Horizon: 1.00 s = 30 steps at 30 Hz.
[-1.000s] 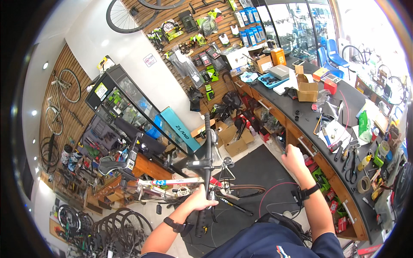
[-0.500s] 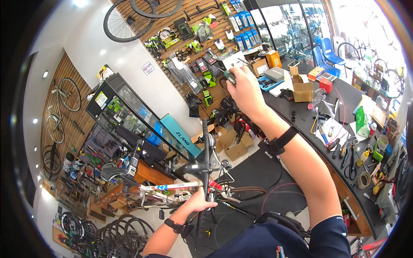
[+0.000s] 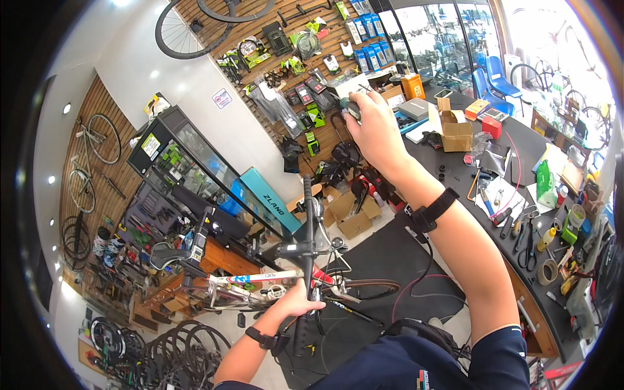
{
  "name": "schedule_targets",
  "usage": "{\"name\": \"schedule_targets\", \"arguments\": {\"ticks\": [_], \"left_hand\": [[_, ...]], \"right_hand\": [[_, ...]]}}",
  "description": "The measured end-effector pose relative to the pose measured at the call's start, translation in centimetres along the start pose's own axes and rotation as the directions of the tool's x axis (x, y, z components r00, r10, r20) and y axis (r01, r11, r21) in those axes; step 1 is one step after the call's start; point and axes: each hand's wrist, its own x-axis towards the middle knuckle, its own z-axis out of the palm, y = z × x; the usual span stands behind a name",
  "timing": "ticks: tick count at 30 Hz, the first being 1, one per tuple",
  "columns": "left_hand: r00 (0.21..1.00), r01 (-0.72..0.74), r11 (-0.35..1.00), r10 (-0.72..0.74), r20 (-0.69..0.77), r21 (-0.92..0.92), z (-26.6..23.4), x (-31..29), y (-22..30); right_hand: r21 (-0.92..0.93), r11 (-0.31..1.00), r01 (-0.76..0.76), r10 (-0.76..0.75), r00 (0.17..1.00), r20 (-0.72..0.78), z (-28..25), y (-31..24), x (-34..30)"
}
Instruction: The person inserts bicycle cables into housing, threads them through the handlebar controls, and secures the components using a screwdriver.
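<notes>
My left hand [image 3: 298, 301] is closed around the lower half of the black handlebar [image 3: 309, 224], near a brake lever, its thumb lying across the bar. The bar belongs to a white bicycle with red and blue marks on its frame [image 3: 257, 277], standing in front of me with its saddle [image 3: 170, 255] off to the left. Raised ahead of me, beyond the bar, my right hand [image 3: 378, 130] is closed on a tool with a dark green handle [image 3: 351, 109], which looks like a screwdriver. Its tip is too small to make out.
A dark workbench [image 3: 448, 185] curves along the right, with scissors [image 3: 528, 255], an open cardboard box [image 3: 457, 133] and several hand tools. Cardboard boxes [image 3: 354, 218] stand on the floor ahead. A glass display cabinet [image 3: 195, 162] is at left; several wheels [image 3: 182, 351] stand lower left.
My right hand has shifted slightly right and down in the picture, with the tool still in it. My left hand keeps its grip on the handlebar. The whole view has moved a little.
</notes>
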Motion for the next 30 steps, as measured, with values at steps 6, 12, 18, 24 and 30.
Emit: {"name": "schedule_targets", "arguments": {"ticks": [6, 12, 18, 24, 30], "left_hand": [[0.981, -0.183, 0.983, 0.180, -0.071, -0.034, 0.7, 2.1, -2.2], [0.971, -0.217, 0.887, 0.239, 0.002, -0.408, 0.8, 1.8, -1.0], [0.985, -0.170, 0.973, 0.164, -0.048, -0.156, -0.4, 0.7, -5.0], [0.986, -0.162, 0.987, 0.162, 0.034, -0.019, 0.1, 1.6, -0.9], [0.995, -0.093, 0.995, 0.095, 0.044, -0.032, 0.0, 2.3, -2.1]], "right_hand": [[-0.007, 1.000, -0.001, 0.001, 1.000, -0.020, -0.3, 1.9, -0.8], [-0.520, 0.802, 0.295, -0.199, 0.952, 0.234, -0.7, 0.3, -1.4], [-0.473, 0.835, 0.280, -0.177, 0.952, 0.250, -0.4, -1.1, -3.3], [-0.219, 0.790, -0.572, 0.608, 0.777, 0.163, -3.8, 8.6, -19.0], [-0.565, 0.598, -0.569, 0.785, 0.559, 0.267, -4.7, 15.3, -35.5]]}}
